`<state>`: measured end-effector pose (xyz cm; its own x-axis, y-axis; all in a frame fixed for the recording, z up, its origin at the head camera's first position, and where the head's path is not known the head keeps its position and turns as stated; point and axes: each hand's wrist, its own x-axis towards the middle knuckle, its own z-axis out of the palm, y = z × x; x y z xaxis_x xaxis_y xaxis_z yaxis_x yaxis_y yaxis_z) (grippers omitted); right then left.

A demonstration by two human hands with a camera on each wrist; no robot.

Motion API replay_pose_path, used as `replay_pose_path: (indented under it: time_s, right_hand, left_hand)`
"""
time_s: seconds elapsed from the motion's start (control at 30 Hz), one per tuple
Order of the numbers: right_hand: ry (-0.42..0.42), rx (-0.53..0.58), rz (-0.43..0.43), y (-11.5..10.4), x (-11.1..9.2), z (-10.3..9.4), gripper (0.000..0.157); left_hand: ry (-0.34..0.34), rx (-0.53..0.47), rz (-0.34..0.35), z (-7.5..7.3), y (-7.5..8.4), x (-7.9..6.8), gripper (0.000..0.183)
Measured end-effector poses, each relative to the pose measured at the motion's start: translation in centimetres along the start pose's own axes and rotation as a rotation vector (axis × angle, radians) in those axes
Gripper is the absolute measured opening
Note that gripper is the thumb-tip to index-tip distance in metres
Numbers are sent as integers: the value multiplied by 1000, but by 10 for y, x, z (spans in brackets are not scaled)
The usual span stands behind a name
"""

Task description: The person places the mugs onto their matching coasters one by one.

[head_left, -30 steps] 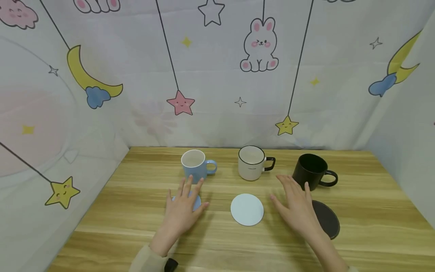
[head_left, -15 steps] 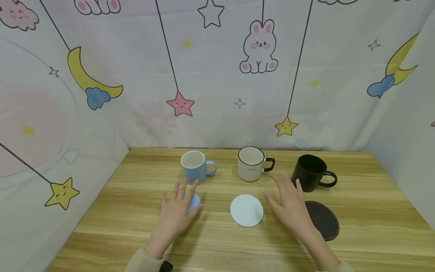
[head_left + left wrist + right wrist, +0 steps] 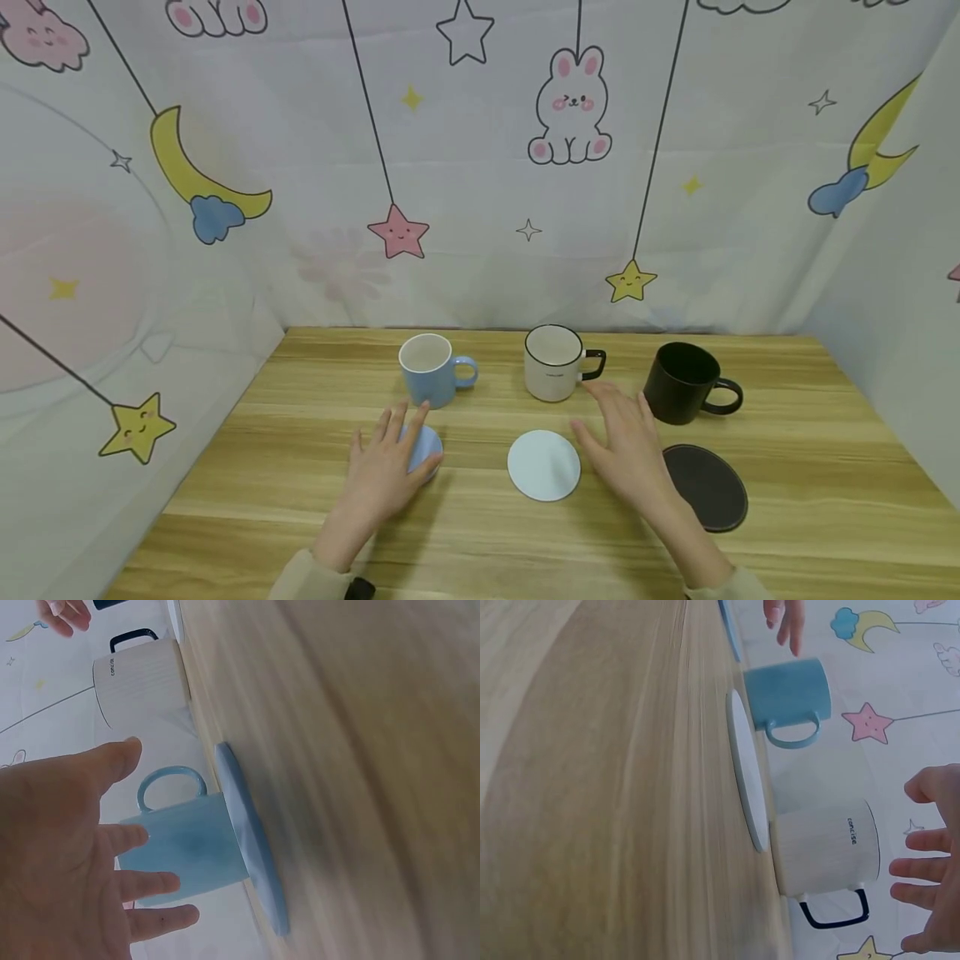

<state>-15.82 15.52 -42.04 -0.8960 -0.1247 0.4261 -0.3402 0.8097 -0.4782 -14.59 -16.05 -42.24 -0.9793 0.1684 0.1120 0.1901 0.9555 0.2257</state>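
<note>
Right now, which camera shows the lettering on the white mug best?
The right wrist view: the lettering is largest and reads "concise". The left wrist view shows it smaller; the head view, too tiny to read.

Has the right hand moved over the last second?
Yes: in the head view the right hand has shifted left, away from the black mug and closer to the stationary pale middle coaster.

gap btwn blue mug (image 3: 429, 375) & white mug (image 3: 551, 371), then gap to blk mug (image 3: 678, 387), hdls (image 3: 473, 372) narrowing both
</note>
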Motion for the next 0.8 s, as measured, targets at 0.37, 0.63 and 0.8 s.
replay_pose_path:
  time_s: [0.37, 0.63, 0.8]
  right_hand:
    - [-1, 22, -31, -8, 4, 9, 49]
    - [-26, 25, -52, -14, 9, 14, 49]
    - [-29, 35, -67, -16, 13, 15, 49]
  left_hand:
    - [-34, 1, 7, 0, -6, 0, 71]
    - [-61, 5, -21, 0, -15, 1, 73]
    - [-94, 8, -34, 0, -18, 0, 73]
